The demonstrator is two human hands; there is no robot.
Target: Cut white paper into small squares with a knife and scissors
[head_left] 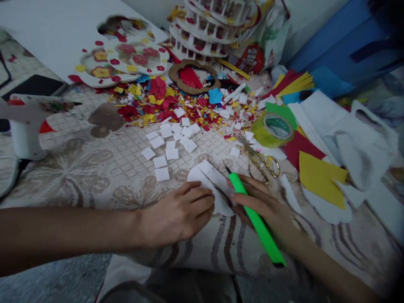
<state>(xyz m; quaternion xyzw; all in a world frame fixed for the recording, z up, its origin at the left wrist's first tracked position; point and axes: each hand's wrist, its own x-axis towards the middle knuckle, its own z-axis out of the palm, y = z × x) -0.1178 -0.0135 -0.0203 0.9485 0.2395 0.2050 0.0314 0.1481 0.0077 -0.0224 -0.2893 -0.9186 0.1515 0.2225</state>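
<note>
A patterned cloth [94,168] covers the table. On it, the left hand [179,212] lies flat with its grip open, fingertips pressing a white foam piece [214,179] near the front edge. The right hand [263,206] has its grip closed around a green utility knife [267,240], the blade tip resting on the foam. Gold scissors [260,160] lie just beside it, and small white squares [164,153] are scattered beyond.

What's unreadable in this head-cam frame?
Head view, white foam sheet: near edge covered by the left hand.
Head view, green plastic craft knife in the right hand: blade too small and blurred.
Head view, white glue gun: cut off by the left edge.
Head view, green tape roll: print blurred.
</note>
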